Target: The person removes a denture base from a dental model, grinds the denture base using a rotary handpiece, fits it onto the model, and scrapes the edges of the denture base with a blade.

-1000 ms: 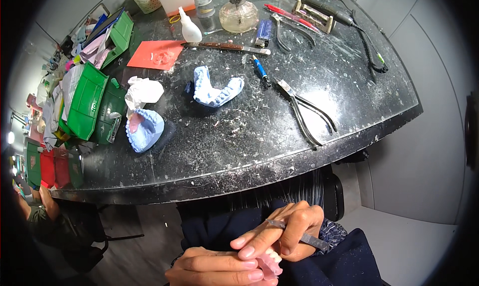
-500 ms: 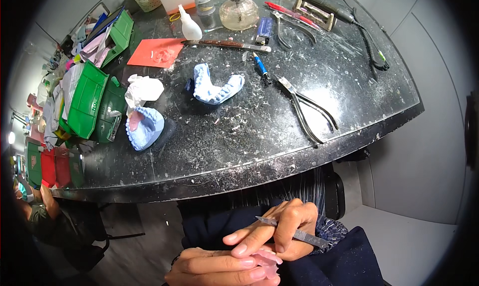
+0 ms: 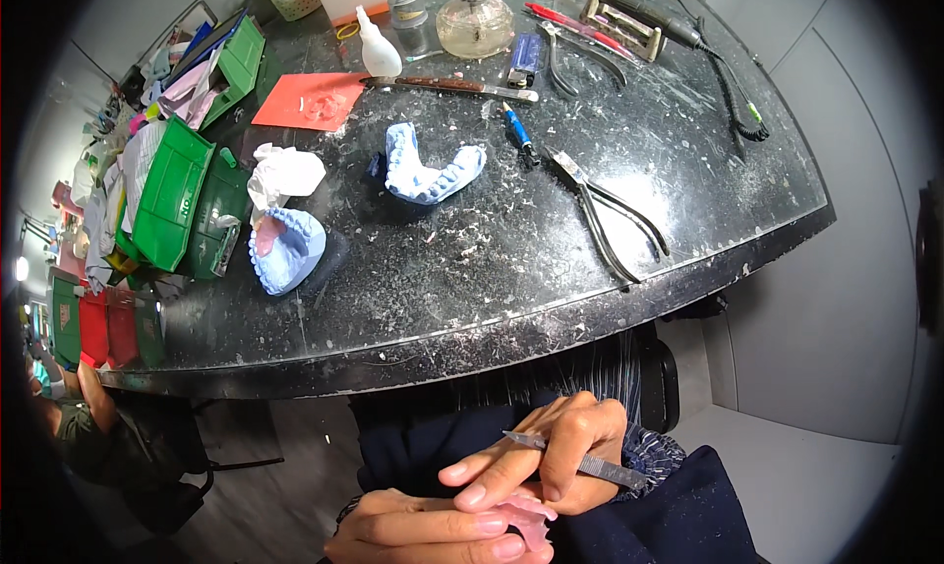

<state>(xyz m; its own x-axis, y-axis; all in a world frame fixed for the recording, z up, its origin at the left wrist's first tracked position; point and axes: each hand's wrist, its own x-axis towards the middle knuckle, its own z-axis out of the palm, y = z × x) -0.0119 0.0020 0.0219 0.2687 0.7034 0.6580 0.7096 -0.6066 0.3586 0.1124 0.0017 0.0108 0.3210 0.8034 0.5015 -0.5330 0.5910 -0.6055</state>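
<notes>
**Pink denture piece pinched in your lap, below the bench edge**

Your left hand [image 3: 433,530] lies low in your lap with its fingers pressed together around a small pink wax-like denture piece [image 3: 524,521]; the piece pokes out just past your fingertips. Your right hand [image 3: 551,456] sits directly above and against that pink piece, fingers curled and pinching a slim grey metal carving tool [image 3: 575,463] whose handle runs out past your hand to the right. The tool's pointed end lies just above the pink piece; you cannot tell whether it touches.

Everything else sits well beyond the pink piece, up on the black, dust-speckled round workbench [image 3: 511,269]. Straight above the piece, a light blue plaster jaw cast [image 3: 430,170] rests near the bench's middle. Up and to the left of the piece, a second blue cast with a pink base [image 3: 285,249] lies beside crumpled white tissue [image 3: 283,171] and green plastic trays [image 3: 177,205]. Up and to the right of the piece, long steel pliers [image 3: 610,215] lie open-handled near the bench's edge. Farthest from the piece stand a glass spirit lamp [image 3: 474,21] and an orange-red wax sheet [image 3: 313,100].
</notes>
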